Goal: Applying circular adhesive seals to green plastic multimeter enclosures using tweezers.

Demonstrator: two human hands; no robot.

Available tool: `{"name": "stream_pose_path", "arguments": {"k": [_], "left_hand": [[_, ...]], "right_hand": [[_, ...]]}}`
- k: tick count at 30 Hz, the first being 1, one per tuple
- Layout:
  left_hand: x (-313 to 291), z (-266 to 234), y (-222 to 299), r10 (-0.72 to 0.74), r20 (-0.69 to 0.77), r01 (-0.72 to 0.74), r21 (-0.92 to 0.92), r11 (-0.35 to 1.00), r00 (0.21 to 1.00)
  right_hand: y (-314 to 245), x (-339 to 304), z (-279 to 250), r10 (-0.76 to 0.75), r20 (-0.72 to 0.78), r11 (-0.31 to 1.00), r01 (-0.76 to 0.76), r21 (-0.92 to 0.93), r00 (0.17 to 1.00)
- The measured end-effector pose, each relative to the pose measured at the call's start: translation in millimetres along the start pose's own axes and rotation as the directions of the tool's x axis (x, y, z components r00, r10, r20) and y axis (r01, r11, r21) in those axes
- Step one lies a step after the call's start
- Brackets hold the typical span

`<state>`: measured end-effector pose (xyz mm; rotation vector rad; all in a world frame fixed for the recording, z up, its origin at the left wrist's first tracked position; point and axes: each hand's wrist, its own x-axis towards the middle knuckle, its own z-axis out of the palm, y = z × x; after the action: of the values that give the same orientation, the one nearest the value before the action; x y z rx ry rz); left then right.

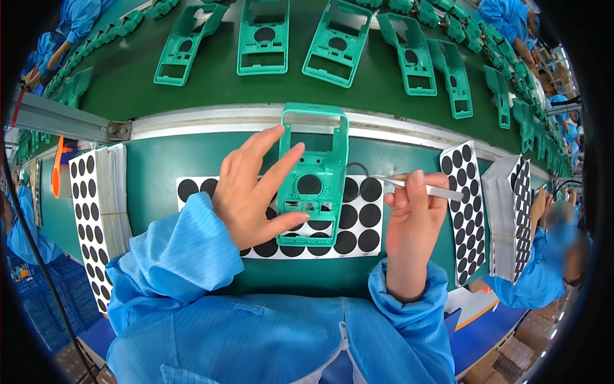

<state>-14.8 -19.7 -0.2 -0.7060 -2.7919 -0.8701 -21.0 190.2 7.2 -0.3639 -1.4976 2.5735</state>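
Note:
A green plastic housing [309,214] with rectangular openings and a round dark centre lies in front of me, on top of a white sheet of black round stickers [347,217]. My left hand [252,192] rests against the housing's left side, fingers spread, fingertips and thumb touching its frame. In my right hand [416,221], to the right of the housing, is a pair of metal tweezers [437,191], its point facing left. At that point is a thin dark curved piece [355,167], close to the housing's right edge; whether it touches the housing I cannot tell.
Stacks of sticker sheets stand at left [112,192] and right [502,211]. Beyond a metal rail [211,118], a dark green belt [211,96] carries several more green housings [263,38]. Orange-handled scissors [57,168] are at far left. Co-workers in blue sit around the edges.

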Motion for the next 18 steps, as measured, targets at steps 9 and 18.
{"name": "stream_pose_path", "arguments": {"k": [9,18], "left_hand": [[-5.1,8.1,-6.5,-0.024,0.131,0.029,-0.038,0.999,0.991],[-8.0,9.1,-10.7,-0.039,0.141,0.049,-0.071,0.996,0.989]], "right_hand": [[40.4,-21.4,3.5,-0.319,0.195,0.885,0.365,-0.289,0.927],[51.2,-23.9,-0.1,-0.342,0.277,0.845,0.423,-0.328,0.898]]}}
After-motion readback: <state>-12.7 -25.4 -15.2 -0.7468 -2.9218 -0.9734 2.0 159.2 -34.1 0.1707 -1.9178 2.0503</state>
